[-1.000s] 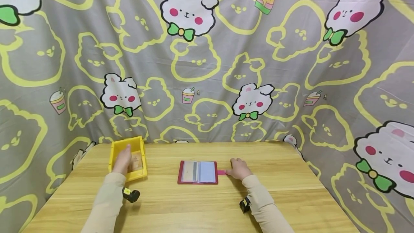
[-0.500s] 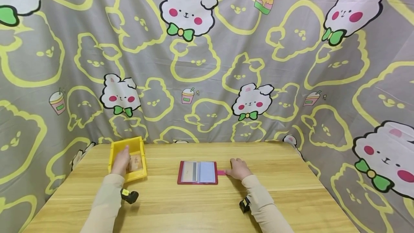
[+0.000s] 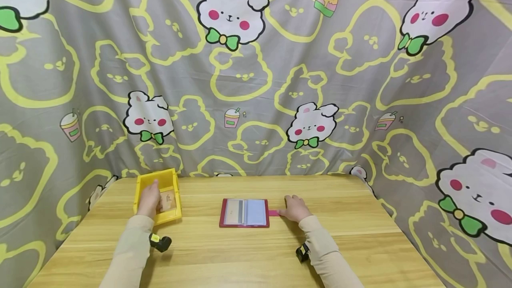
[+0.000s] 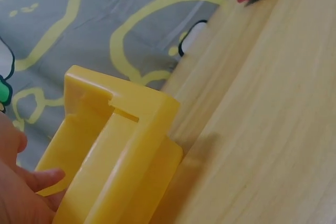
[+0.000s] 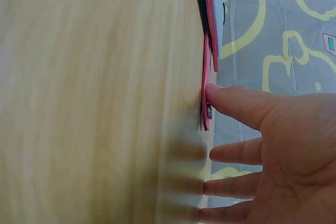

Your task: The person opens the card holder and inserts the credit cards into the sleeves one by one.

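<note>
In the head view my left hand reaches into a yellow plastic bin at the left, beside light brown cards lying inside. The left wrist view shows nothing between its visible fingers; the bin wall hides part of the hand. A red card holder lies spread open at mid-table, with a beige card behind its left clear sleeve and a bluish right sleeve. My right hand rests to its right, thumb pressing the holder's pink strap. Its other fingers stretch out straight, their tips at the tabletop.
The wooden table runs back to a grey curtain printed with cartoon rabbits. The bin stands near the table's back left corner. Each wrist wears a small black camera.
My left hand has shifted slightly left inside the bin, and its thumb has changed position. The right hand stays on the strap, and the card holder has not moved.
</note>
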A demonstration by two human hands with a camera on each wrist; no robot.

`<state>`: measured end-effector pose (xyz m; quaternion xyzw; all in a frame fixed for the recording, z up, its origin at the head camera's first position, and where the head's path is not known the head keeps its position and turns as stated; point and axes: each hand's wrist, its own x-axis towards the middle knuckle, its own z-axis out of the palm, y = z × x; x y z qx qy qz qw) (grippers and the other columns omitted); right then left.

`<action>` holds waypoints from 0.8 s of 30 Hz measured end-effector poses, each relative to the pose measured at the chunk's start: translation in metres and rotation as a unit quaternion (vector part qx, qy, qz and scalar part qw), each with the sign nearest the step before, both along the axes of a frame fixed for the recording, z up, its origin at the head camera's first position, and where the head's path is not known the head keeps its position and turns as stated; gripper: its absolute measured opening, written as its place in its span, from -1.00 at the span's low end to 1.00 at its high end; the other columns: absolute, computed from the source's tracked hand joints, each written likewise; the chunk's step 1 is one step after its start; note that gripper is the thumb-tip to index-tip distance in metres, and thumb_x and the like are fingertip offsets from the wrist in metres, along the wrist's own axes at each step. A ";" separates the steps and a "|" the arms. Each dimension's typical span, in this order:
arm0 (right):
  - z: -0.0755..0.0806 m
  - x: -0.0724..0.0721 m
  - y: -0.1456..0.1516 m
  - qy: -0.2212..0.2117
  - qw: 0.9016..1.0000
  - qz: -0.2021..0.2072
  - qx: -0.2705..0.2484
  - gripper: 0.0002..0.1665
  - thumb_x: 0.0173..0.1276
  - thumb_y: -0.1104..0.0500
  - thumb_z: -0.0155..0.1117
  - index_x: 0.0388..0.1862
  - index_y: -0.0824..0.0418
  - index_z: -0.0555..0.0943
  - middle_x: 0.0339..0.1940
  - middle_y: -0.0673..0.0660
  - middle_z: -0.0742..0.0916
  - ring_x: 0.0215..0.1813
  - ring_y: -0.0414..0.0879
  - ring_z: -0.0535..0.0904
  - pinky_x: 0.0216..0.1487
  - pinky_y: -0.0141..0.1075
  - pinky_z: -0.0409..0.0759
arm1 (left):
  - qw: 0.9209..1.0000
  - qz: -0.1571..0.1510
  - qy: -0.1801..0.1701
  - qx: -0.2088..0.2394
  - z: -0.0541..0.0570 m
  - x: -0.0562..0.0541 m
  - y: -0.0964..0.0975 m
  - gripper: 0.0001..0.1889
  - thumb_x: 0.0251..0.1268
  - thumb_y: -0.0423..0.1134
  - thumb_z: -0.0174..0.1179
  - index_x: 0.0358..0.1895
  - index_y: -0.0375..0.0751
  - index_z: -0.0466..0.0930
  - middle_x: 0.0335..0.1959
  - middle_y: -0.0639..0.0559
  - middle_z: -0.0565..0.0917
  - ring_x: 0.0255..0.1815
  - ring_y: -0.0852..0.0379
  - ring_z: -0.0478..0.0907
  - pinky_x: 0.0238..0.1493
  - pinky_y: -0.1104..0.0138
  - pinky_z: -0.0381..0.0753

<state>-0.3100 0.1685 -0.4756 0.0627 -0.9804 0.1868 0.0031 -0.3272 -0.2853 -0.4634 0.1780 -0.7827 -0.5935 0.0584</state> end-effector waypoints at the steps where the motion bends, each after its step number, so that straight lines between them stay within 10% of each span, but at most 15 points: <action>1: 0.000 0.000 0.000 0.001 1.000 0.000 0.000 -0.26 0.23 0.00 0.39 0.21 0.48 0.46 0.21 0.53 0.52 0.27 0.46 0.39 0.31 0.21 0.39 | 1.000 -0.001 0.002 -0.004 0.000 0.000 0.001 -0.30 0.55 0.13 -0.52 0.15 -0.51 0.30 -0.16 -0.43 0.58 -0.10 -0.31 0.54 0.03 0.02 0.56; 5: -0.001 -0.001 0.000 -0.002 1.000 -0.001 -0.004 -0.25 0.24 -0.01 0.39 0.23 0.47 0.45 0.22 0.52 0.52 0.28 0.46 0.38 0.33 0.21 0.37 | 0.999 0.009 0.005 -0.046 0.000 0.001 0.003 -0.20 0.53 0.15 -0.56 0.45 -0.57 -0.02 0.47 -0.53 0.06 0.50 -0.42 -0.02 0.53 -0.12 -0.02; 17: 0.001 0.001 0.000 -0.007 1.000 -0.003 -0.009 -0.27 0.25 0.00 0.38 0.24 0.46 0.45 0.24 0.54 0.49 0.30 0.47 0.36 0.33 0.22 0.37 | 0.997 0.024 0.022 -0.070 -0.001 0.003 0.005 -0.23 0.54 0.15 -0.51 0.41 -0.53 0.14 0.39 -0.52 0.22 0.41 -0.41 0.15 0.47 -0.13 0.11; 24: 0.001 0.001 0.000 -0.005 1.000 -0.002 -0.005 -0.26 0.24 0.00 0.38 0.23 0.47 0.45 0.24 0.53 0.50 0.30 0.47 0.36 0.33 0.22 0.37 | 0.990 0.018 0.035 -0.135 -0.003 0.005 0.010 -0.52 0.48 -0.20 -0.08 0.30 -0.48 0.35 0.30 -0.49 0.35 0.17 -0.34 0.40 0.11 -0.06 0.48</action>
